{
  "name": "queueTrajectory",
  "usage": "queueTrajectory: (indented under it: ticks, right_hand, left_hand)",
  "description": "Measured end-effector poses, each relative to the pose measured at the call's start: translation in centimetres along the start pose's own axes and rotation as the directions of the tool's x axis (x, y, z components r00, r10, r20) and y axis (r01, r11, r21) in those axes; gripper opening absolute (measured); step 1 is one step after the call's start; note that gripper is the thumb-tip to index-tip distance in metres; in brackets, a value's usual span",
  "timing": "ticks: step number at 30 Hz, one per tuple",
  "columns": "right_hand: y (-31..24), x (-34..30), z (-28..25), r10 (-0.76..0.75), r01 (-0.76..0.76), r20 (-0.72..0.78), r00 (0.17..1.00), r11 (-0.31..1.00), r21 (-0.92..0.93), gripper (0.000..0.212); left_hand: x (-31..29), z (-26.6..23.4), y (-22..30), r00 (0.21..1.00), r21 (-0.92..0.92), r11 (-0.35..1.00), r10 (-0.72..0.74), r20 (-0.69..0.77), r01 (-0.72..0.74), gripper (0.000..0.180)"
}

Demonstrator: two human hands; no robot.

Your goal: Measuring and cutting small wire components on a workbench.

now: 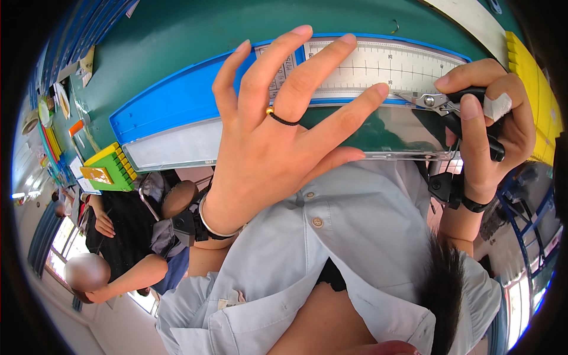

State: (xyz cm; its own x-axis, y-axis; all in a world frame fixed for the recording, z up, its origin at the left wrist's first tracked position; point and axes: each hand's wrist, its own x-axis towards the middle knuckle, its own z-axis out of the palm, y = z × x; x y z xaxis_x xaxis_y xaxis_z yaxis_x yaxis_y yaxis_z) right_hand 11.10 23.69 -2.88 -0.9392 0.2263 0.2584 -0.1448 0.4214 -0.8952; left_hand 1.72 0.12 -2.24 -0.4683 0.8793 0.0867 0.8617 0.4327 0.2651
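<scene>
My left hand (272, 136) spreads flat over a long, shallow blue case (171, 109), its fingers stretched out and apart. Its fingertips reach over a white measuring scale (408, 68) with fine ruled lines, set in the case's right part. A ring with a black band and a gold bead sits on one finger. My right hand (494, 127) is closed round small cutting pliers (436, 102) with black handles, white tape wrapped near the grip. The pliers' jaws point left at the scale's near edge. A thin wire or thread between the hands cannot be made out.
A clear plastic cover (177, 151) runs along the case's near side. The green tabletop (225, 38) bears a small hooked wire (395, 26) beyond the scale. Yellow bins (541, 106) stand at right, a green and yellow holder (109, 168) at left. Another person (127, 219) sits at left.
</scene>
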Motion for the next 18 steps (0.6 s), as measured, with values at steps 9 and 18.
queueTrajectory:
  ticks: [9,18]
  right_hand:
    - [-0.02,0.02,-0.01,-0.014,0.014,0.005,1.0,1.0,0.007,0.02]
    - [0.01,0.02,-0.06,-0.001,0.001,0.007,1.0,1.0,0.019,0.022]
  left_hand:
    - [-0.08,0.02,-0.07,1.0,-0.02,1.0,-0.001,0.016,0.001,0.054]
    - [-0.23,0.01,-0.03,1.0,-0.047,0.999,-0.009,0.007,0.01,0.054]
